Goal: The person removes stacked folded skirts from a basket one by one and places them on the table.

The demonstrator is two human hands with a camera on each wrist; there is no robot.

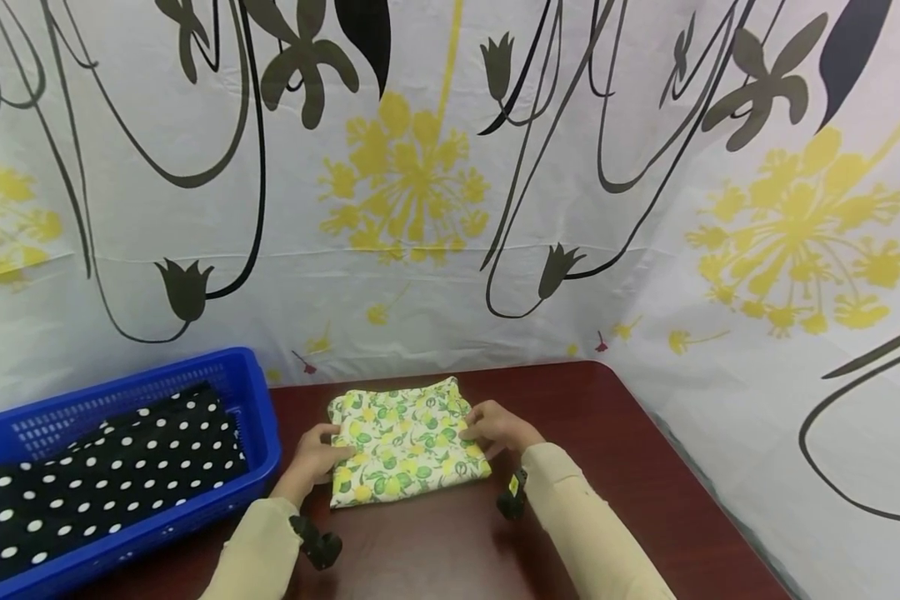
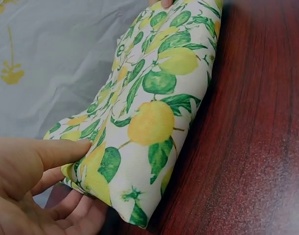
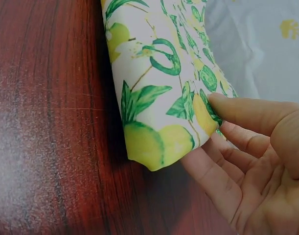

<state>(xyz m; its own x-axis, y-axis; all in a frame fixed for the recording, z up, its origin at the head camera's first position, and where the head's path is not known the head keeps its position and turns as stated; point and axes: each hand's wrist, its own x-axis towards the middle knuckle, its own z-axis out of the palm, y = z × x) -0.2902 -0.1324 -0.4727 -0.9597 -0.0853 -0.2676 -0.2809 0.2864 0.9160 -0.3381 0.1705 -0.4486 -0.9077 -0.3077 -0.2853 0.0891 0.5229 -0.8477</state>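
Observation:
A folded cloth (image 1: 405,442) with a lemon and green-leaf print on white lies toward the back of the dark red wooden table (image 1: 435,542). My left hand (image 1: 313,457) pinches its left edge; in the left wrist view the thumb (image 2: 66,152) presses on top and the other fingers go underneath. At the opposite side my right hand (image 1: 501,428) grips the right edge. The right wrist view shows that thumb (image 3: 247,113) over the lemon cloth (image 3: 164,98), with fingers below. The cloth's front corners stick out past both hands.
To the left stands a blue plastic basket (image 1: 258,417) holding a black cloth with white dots (image 1: 120,475). Behind the table hangs a white curtain (image 1: 420,317) with grey and yellow plant prints, running along the right side too. Each wrist wears a small black camera (image 1: 318,546).

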